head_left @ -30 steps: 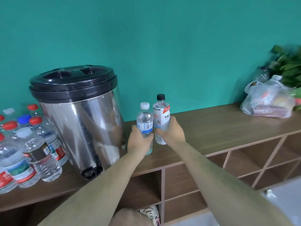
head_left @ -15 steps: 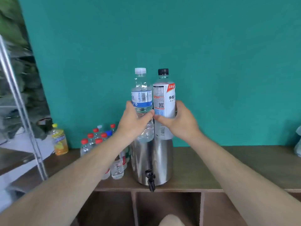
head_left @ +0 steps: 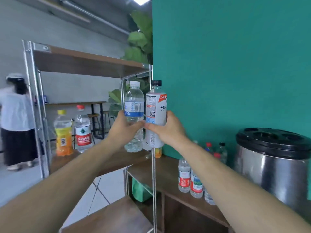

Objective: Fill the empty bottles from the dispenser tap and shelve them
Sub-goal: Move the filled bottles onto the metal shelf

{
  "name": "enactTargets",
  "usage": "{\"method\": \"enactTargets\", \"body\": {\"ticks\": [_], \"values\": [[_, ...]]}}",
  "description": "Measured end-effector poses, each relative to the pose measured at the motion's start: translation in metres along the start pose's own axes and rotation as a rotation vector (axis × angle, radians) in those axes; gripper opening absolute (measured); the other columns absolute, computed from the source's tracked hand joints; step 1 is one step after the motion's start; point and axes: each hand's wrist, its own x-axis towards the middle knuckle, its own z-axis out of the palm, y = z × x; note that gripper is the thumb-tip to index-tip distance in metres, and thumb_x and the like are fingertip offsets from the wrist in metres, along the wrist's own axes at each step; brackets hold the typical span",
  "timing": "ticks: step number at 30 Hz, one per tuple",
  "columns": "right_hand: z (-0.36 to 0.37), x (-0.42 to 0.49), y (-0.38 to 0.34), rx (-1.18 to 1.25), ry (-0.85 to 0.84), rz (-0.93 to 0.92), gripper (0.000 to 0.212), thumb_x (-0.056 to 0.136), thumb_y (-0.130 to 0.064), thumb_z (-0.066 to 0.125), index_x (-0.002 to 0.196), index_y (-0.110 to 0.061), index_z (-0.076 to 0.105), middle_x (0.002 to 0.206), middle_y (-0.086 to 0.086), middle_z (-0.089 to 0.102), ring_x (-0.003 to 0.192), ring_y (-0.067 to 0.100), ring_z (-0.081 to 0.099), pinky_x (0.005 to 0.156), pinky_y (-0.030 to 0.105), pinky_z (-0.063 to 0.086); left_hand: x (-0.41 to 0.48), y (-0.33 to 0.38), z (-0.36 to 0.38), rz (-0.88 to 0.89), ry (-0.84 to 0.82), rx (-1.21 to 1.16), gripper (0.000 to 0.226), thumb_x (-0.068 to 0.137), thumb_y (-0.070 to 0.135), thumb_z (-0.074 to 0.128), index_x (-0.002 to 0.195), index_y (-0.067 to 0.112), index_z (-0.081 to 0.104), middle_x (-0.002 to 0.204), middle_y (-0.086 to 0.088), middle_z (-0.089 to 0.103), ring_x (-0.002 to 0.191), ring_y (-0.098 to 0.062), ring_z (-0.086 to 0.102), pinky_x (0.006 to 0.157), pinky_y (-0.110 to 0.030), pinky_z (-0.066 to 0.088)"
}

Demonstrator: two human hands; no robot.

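Two hands (head_left: 125,130) (head_left: 166,130) grip two bottles (head_left: 134,100) (head_left: 155,106); two shelf bottles (head_left: 63,133) (head_left: 82,132) nearby.

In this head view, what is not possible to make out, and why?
Head view:
- Tap of the steel dispenser with black lid: covered by the right forearm and frame edge.
- Fill level of the black-capped, white-labelled bottle in the right hand: label hides it.
- Person in white top at left: blurred, cut by the edge.
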Motion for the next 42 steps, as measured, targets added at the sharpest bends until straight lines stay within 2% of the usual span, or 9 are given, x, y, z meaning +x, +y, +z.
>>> {"method": "enactTargets", "body": {"ticks": [3,7,14,17,20,25,32,37,42], "values": [[0.058,0.023,0.007,0.027,-0.080,0.006,0.067,0.078,-0.046,0.091,0.130,-0.024,0.056,0.131,-0.005,0.069,0.112,0.019,0.069,0.093,0.044,0.058,0.007,-0.041,-0.029,-0.050,0.047,0.075,0.049,0.091,0.028,0.080,0.123,0.019,0.044,0.098,0.015,0.060,0.083,0.003,0.059,0.063,-0.016,0.045],[0.119,0.047,0.025,0.016,-0.127,0.050,0.072,0.074,-0.049,0.092,0.127,-0.019,0.052,0.128,0.000,0.068,0.112,0.025,0.068,0.093,0.048,0.058,0.019,-0.096,-0.039,-0.161,0.091,0.108,0.055,0.086,0.030,0.084,0.128,0.016,0.052,0.114,0.008,0.067,0.094,-0.007,0.066,0.065,-0.016,0.045],[0.181,0.093,0.069,0.028,-0.195,0.135,0.072,0.075,-0.043,0.092,0.126,-0.017,0.049,0.128,0.005,0.067,0.112,0.029,0.068,0.095,0.051,0.058,0.058,-0.148,-0.038,-0.309,0.187,0.100,0.049,0.086,0.024,0.085,0.123,0.013,0.054,0.110,0.000,0.068,0.087,-0.010,0.065,0.063,-0.020,0.046],[0.197,0.118,0.083,0.054,-0.179,0.168,0.071,0.077,-0.038,0.092,0.125,-0.015,0.045,0.127,0.006,0.067,0.109,0.029,0.069,0.092,0.049,0.059,0.078,-0.162,-0.036,-0.335,0.192,0.085,0.048,0.084,0.025,0.086,0.121,0.015,0.058,0.106,0.002,0.070,0.087,-0.011,0.067,0.063,-0.022,0.048],[0.212,0.140,0.091,0.074,-0.195,0.154,0.072,0.079,-0.033,0.092,0.129,-0.012,0.044,0.131,0.007,0.065,0.116,0.029,0.067,0.096,0.047,0.056,0.098,-0.176,-0.034,-0.371,0.202,0.087,0.054,0.082,0.025,0.088,0.125,0.016,0.056,0.110,0.003,0.068,0.098,-0.017,0.068,0.081,-0.034,0.056],[0.236,0.164,0.099,0.088,-0.259,0.100,0.072,0.081,-0.030,0.092,0.136,-0.013,0.050,0.134,0.003,0.065,0.116,0.022,0.065,0.087,0.034,0.048,0.126,-0.196,-0.030,-0.385,0.255,0.124,0.070,0.086,0.020,0.085,0.140,0.013,0.042,0.111,0.006,0.056,0.099,-0.017,0.056,0.084,-0.033,0.045],[0.263,0.187,0.110,0.053,-0.280,0.082,0.067,0.085,-0.029,0.088,0.133,-0.009,0.046,0.137,0.009,0.064,0.122,0.028,0.064,0.086,0.033,0.047,0.155,-0.220,-0.026,-0.361,0.282,0.324,0.061,0.081,0.027,0.089,0.131,0.014,0.056,0.124,-0.005,0.063,0.107,-0.024,0.065,0.091,-0.039,0.054],[0.276,0.189,0.119,0.037,-0.273,0.076,0.068,0.087,-0.029,0.085,0.136,-0.009,0.041,0.137,0.011,0.063,0.118,0.030,0.066,0.087,0.039,0.057,0.157,-0.223,-0.019,-0.383,0.302,0.339,0.060,0.085,0.020,0.085,0.133,0.011,0.049,0.131,-0.008,0.061,0.119,-0.028,0.062,0.099,-0.040,0.051],[0.272,0.186,0.115,0.012,-0.297,0.065,0.063,0.091,-0.026,0.081,0.137,-0.009,0.042,0.140,0.012,0.063,0.120,0.031,0.066,0.087,0.038,0.056,0.150,-0.217,-0.014,-0.417,0.308,0.351,0.068,0.088,0.017,0.082,0.140,0.008,0.040,0.139,-0.012,0.056,0.128,-0.031,0.056,0.107,-0.042,0.048]]}}
